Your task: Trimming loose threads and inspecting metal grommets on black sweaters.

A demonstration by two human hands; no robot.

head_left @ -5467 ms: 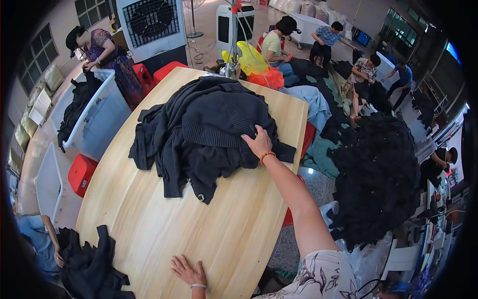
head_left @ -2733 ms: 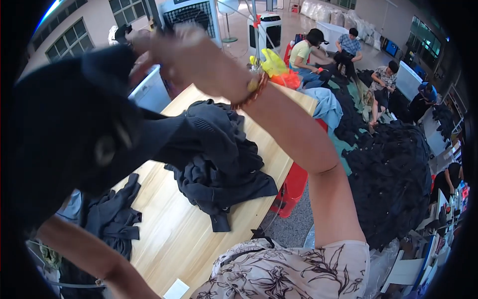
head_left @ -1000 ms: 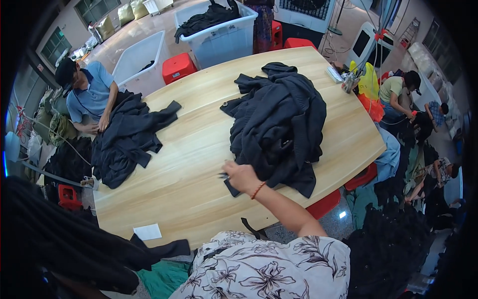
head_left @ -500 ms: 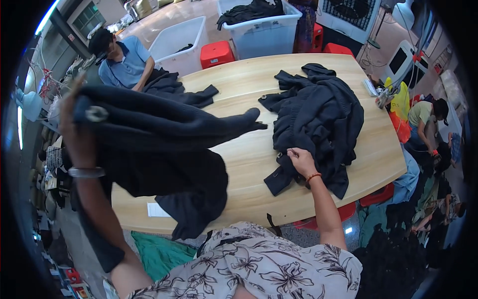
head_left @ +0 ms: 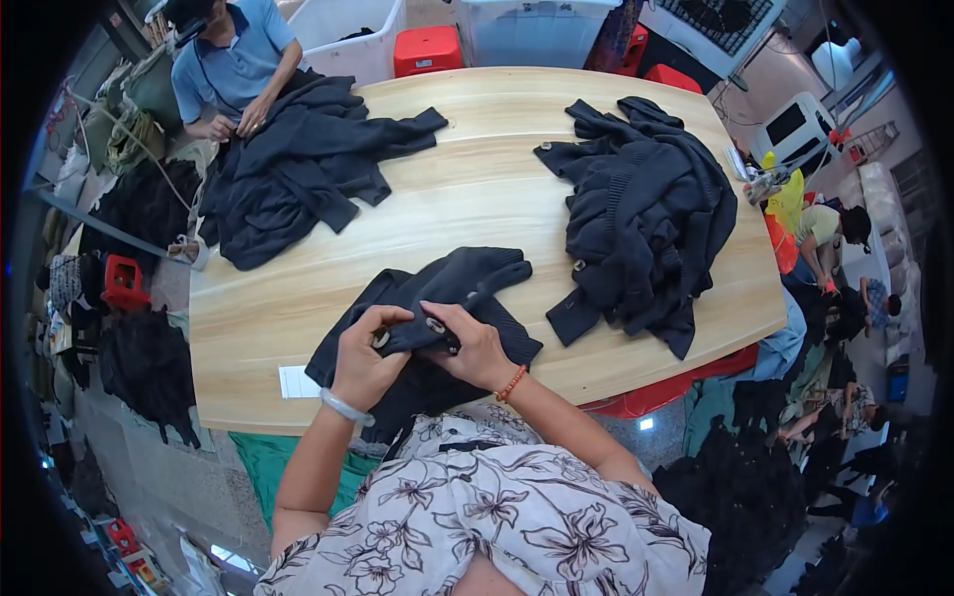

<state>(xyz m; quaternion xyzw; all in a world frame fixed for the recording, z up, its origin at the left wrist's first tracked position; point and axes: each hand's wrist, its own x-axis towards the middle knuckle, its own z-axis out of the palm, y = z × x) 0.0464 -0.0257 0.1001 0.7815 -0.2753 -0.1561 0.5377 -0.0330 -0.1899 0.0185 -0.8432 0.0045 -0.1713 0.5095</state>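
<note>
A dark knitted cardigan lies at the table's near edge in front of me, part of it lifted in my fingers. My left hand pinches its edge beside a round button. Close by on the right, my right hand grips the same edge next to another button. The hands are almost touching. To the right, a heap of dark knitted cardigans lies crumpled, with a few buttons showing. A white paper slip sits left of the cardigan I hold.
Across the pale wooden table, at the far left, a person in a blue shirt handles another dark garment. Red stools and plastic bins stand behind the table. Yellow and red bags hang at its right end.
The cardigan raised in my left hand has come down onto the table. My right hand has left the heap and taken hold of the cardigan beside my left. The view has tilted down.
</note>
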